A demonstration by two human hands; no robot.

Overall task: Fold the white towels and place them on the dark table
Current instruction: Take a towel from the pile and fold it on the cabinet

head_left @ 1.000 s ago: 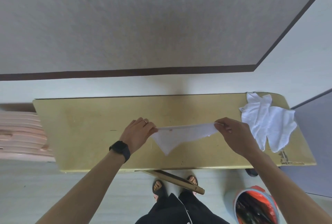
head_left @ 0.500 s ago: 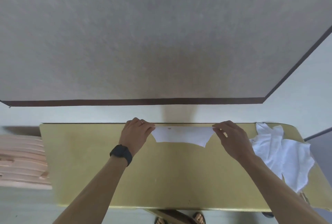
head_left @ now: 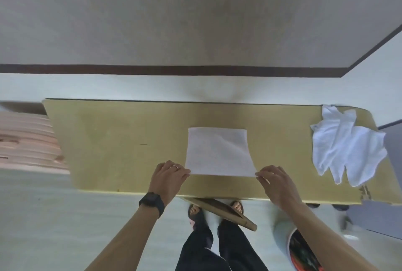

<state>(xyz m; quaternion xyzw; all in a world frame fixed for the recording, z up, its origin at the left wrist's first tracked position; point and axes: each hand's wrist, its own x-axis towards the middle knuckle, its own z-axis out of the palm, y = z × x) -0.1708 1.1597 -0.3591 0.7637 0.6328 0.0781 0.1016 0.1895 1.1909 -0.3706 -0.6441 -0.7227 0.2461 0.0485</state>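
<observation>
While left hand and right hand pinch one towel, one heap lies aside.

No readable text, label or number anywhere.

Plain indoor rm, prob. a home: bare beige wall w/ dark skirting across upper frame, pale floor, yellowish table mid-frame, white towels heaped at right, sandalled feet btm centre.

Grey wall, dark skirting strip, pale floor, pink stack at left
</observation>
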